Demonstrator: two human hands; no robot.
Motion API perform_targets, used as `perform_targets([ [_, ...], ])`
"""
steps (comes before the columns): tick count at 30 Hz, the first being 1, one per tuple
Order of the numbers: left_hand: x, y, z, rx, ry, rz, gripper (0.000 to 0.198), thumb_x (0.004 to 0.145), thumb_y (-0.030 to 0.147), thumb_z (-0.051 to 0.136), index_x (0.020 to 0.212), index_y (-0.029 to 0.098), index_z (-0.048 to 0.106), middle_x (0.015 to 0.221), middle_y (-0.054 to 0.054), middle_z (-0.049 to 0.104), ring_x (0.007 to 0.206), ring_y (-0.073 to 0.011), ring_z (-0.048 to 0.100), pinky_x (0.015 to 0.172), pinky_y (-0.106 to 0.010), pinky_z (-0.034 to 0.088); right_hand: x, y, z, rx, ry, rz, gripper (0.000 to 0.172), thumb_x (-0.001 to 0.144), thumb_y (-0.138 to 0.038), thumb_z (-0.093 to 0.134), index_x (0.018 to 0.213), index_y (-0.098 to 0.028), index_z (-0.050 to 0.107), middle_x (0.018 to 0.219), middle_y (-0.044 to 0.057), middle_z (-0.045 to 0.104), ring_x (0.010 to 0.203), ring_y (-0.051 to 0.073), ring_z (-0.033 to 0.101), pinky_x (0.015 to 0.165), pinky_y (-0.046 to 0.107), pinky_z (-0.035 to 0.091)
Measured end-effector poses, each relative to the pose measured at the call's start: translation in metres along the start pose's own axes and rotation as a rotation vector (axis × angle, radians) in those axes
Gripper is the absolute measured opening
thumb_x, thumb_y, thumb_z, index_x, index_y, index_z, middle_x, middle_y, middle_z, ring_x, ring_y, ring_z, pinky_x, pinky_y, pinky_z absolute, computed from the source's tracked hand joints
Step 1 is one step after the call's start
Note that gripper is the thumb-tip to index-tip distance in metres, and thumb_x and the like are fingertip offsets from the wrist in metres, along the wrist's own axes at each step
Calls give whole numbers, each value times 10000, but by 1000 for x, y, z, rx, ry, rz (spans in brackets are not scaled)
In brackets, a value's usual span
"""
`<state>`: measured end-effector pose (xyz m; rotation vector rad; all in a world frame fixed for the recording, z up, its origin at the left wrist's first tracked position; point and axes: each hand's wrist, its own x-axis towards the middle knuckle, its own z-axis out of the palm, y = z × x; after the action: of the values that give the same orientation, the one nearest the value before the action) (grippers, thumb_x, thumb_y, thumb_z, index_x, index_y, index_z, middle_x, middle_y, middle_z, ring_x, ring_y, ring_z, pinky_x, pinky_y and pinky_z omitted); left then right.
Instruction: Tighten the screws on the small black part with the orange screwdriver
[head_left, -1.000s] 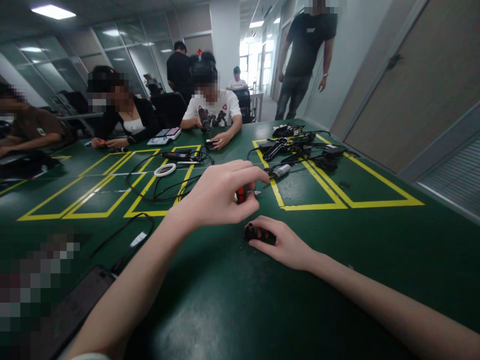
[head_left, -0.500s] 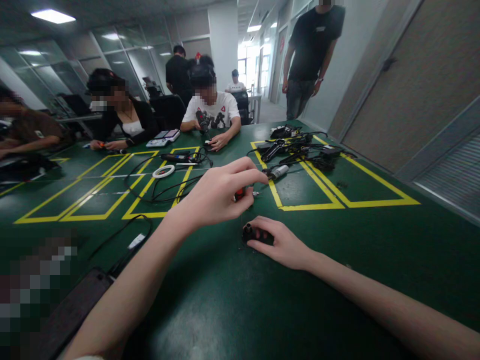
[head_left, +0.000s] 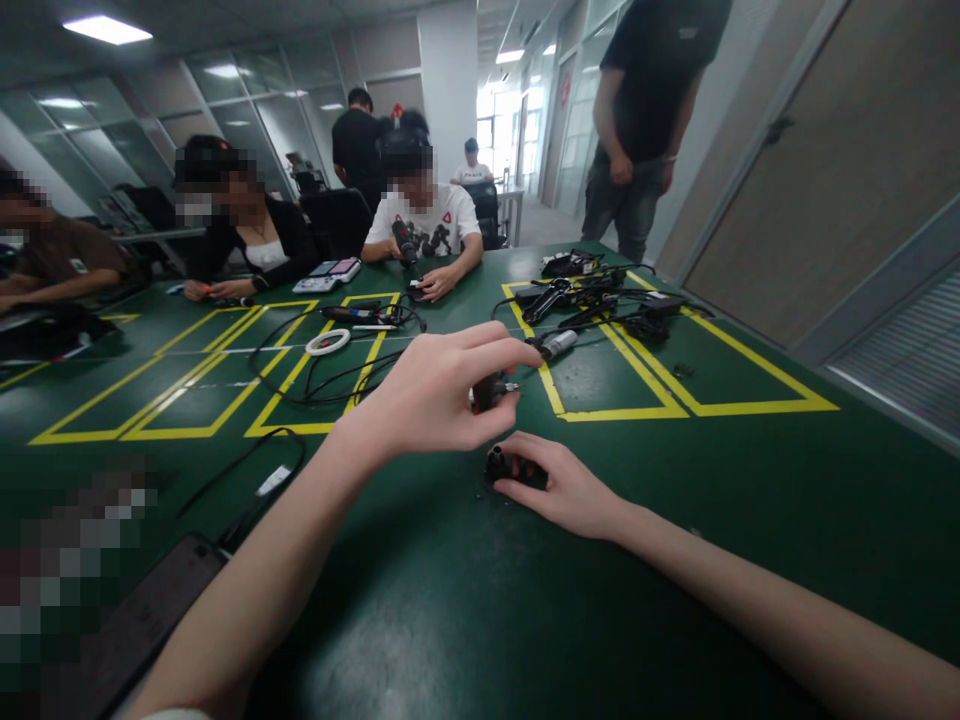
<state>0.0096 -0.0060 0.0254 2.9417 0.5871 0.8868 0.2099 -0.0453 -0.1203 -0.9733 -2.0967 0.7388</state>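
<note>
Screwdriver [head_left: 489, 390]: one, pinched between thumb and fingertips of the left hand [head_left: 439, 395], held above the table [head_left: 465, 600], metal tip pointing right. Part [head_left: 498, 465]: one, small, black, lying on the table near its middle, just below the left hand, pinned under thumb and forefinger of the right hand [head_left: 564, 487]. Two hands in all, both gripping, close together but apart.

Further off: one white ring [head_left: 330, 341] among loose black cables [head_left: 315, 385]. One heap of black gear [head_left: 592, 295] inside a yellow taped box [head_left: 675, 410]. One silver cylinder [head_left: 561, 343] at that box's left edge. One dark flat device [head_left: 142, 625] at the near left. Three people seated along the far side, one standing [head_left: 645, 110] at the far right end, two more farther back.

Against half a second ago: both hands almost in place, grips unchanged. Less red showing on the tool's handle. Standing person closer to the table, head now out of the picture, hands drawn in front of the waist.
</note>
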Motion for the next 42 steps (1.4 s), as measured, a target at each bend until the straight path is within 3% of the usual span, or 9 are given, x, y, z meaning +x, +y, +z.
perform_targets([
  [3,0,0,0,-3,3,14,353,810,100,525,1115,156,696,921,-38,696,717,-132,613,649,-242,460,0,-1,0,-2,4,-2,163,923,-232,701,1073,-183,665,946,41,668,793,182,624,721,313,499],
  [9,-1,0,1,-26,27,23,280,885,104,498,1065,161,705,983,-63,710,769,-130,643,617,-218,455,0,-1,0,6,-5,9,191,924,-234,705,1104,-182,667,985,50,682,807,182,630,731,315,505],
  [12,-1,1,1,-17,17,12,296,849,113,520,1075,160,706,967,-54,711,740,-130,637,603,-220,452,0,0,0,9,0,5,186,924,-242,702,1099,-186,669,958,42,676,789,180,627,715,310,503],
  [15,-1,1,0,-13,1,7,337,807,94,512,1073,163,707,947,-50,710,764,-144,648,652,-233,482,-1,0,0,0,1,2,185,920,-239,702,1094,-183,670,949,41,674,798,186,632,723,314,505],
  [21,-1,2,1,15,47,4,310,854,126,525,1093,182,715,1051,-63,706,809,-145,675,698,-244,510,-1,0,0,2,-8,4,178,925,-244,696,1092,-190,665,978,50,686,809,186,637,735,312,512],
  [26,0,1,1,13,21,22,363,787,109,519,1094,160,706,1016,-66,696,836,-169,675,724,-269,526,-1,0,0,3,1,4,170,926,-262,694,1077,-188,664,965,48,688,798,185,635,739,315,517],
  [32,0,0,2,28,20,16,301,898,135,511,1131,182,695,1087,-76,698,836,-145,675,696,-237,515,-1,-1,-1,-15,-12,12,181,943,-291,681,1090,-188,660,977,55,689,814,189,637,753,326,521],
  [38,0,2,1,21,-10,14,338,829,104,504,1094,167,704,1008,-69,710,846,-167,678,725,-256,517,0,-3,-2,-6,-8,13,164,941,-293,675,1071,-193,665,959,55,690,798,196,636,736,333,525],
  [42,1,0,1,28,-7,4,311,901,119,492,1131,175,693,1076,-80,709,864,-157,687,734,-247,523,0,-3,-2,-12,-11,13,163,935,-268,686,1075,-187,662,966,55,687,795,189,636,735,324,522],
])
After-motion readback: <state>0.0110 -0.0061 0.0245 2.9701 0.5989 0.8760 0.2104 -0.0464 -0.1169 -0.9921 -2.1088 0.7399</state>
